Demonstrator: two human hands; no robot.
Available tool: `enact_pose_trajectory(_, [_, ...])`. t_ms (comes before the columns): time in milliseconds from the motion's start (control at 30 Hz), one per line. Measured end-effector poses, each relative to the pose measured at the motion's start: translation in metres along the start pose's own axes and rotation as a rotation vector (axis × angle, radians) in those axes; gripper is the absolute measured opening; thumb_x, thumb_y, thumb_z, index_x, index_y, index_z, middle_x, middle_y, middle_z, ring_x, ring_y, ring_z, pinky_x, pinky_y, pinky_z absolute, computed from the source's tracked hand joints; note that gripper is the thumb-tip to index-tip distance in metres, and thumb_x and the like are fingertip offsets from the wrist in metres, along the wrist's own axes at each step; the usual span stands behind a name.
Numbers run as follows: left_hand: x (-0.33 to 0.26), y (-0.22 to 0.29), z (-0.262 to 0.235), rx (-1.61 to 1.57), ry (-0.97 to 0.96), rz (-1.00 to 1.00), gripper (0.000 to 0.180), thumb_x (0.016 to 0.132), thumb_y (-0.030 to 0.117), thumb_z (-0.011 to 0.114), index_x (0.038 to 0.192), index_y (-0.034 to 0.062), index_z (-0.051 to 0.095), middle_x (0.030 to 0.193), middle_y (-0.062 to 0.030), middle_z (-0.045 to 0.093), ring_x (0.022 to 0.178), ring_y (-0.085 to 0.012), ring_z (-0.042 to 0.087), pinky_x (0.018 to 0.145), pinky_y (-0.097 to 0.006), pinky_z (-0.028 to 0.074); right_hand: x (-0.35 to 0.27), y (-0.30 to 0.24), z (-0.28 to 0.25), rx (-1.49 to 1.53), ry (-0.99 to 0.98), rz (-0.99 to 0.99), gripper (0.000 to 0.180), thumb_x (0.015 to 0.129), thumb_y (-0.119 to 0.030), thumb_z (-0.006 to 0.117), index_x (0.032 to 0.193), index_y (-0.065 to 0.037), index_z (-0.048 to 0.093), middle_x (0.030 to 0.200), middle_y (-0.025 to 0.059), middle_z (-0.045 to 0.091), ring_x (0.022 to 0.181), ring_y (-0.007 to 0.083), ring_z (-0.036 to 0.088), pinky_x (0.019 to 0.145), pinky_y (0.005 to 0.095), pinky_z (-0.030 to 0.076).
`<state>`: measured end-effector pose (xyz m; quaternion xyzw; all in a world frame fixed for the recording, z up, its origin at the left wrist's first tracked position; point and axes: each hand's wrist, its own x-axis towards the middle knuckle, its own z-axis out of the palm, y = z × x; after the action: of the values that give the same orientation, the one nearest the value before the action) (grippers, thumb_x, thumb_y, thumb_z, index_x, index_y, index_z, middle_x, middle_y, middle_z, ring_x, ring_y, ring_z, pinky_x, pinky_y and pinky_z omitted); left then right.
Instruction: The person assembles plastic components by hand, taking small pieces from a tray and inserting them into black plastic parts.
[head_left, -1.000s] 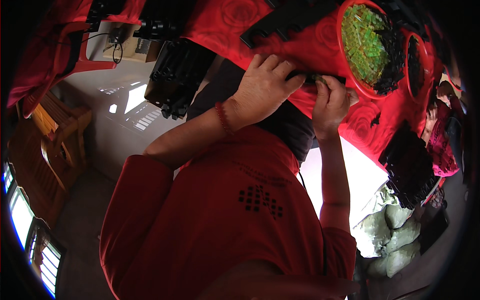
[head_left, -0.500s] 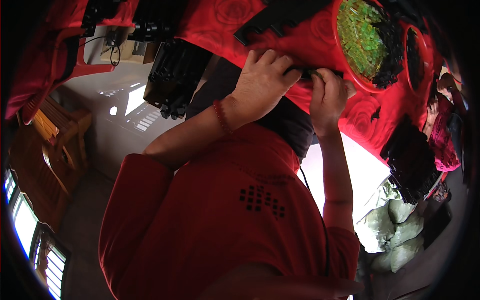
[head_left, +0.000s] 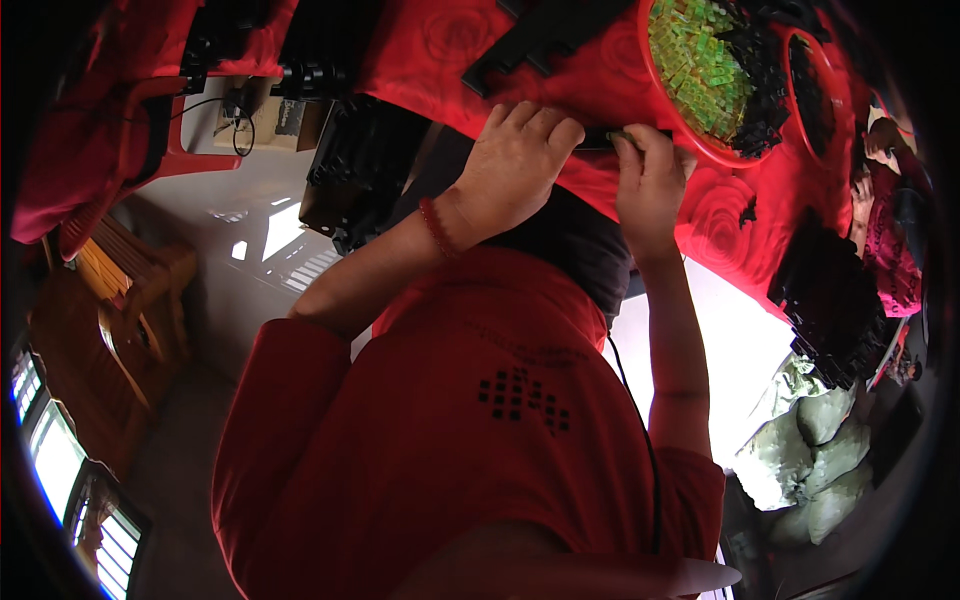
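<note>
Here, tub w/ grn+blk bits, L fingers gripping strip, R fingers pinching grn bit

Just behind the fingers of the left hand, a thin red bracelet, seemingly of small round beads, circles the wrist. Farther back from those fingers, the left sleeve is plain, loose and red, ending near the elbow; well behind the fingers of the right hand, the right sleeve matches it. Between the sleeves, the red shirt carries a print of small dark squares, with faint dark lettering nearer the fingers. Closer to the fingers than the shirt's hem are dark trousers. Back from the right fingers, a thin black cable runs along the shirt's side.
</note>
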<state>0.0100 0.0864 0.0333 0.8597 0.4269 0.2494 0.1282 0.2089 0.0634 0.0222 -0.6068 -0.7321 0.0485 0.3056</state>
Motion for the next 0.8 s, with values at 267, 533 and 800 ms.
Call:
enact_pose_trajectory(267, [-0.005, 0.007, -0.014, -0.224, -0.059, -0.163, 0.030, 0.089, 0.010, 0.066, 0.115, 0.0057, 0.052, 0.087, -0.0067, 0.065, 0.079, -0.0271, 0.063, 0.069, -0.039, 0.053, -0.003, -0.006, 0.007, 0.751, 0.126, 0.413, 0.013, 0.101, -0.006, 0.054, 0.112, -0.001, 0.052, 0.094, 0.0071, 0.063, 0.070, 0.0090, 0.060, 0.066, 0.0230, 0.050])
enact_pose_trajectory(533, [0.012, -0.008, -0.028, -0.061, -0.292, 0.209, 0.053, 0.088, 0.006, 0.060, 0.133, 0.0325, 0.060, 0.088, -0.0043, 0.051, 0.073, -0.0155, 0.063, 0.059, -0.032, 0.054, 0.018, -0.004, 0.009, 0.923, 0.046, 0.420, 0.012, 0.101, -0.008, 0.055, 0.111, -0.001, 0.055, 0.093, 0.0045, 0.062, 0.074, 0.0082, 0.058, 0.069, 0.0230, 0.049])
enact_pose_trajectory(800, [0.038, -0.015, -0.026, -0.147, -0.388, 0.418, 0.018, 0.090, 0.019, 0.059, 0.105, 0.0128, 0.067, 0.099, -0.0078, 0.057, 0.088, -0.0239, 0.063, 0.067, -0.037, 0.054, 0.017, 0.003, 0.010, 1.098, 0.062, 0.485, 0.014, 0.100, -0.007, 0.054, 0.113, -0.001, 0.057, 0.095, 0.0062, 0.066, 0.074, 0.0094, 0.058, 0.071, 0.0236, 0.050])
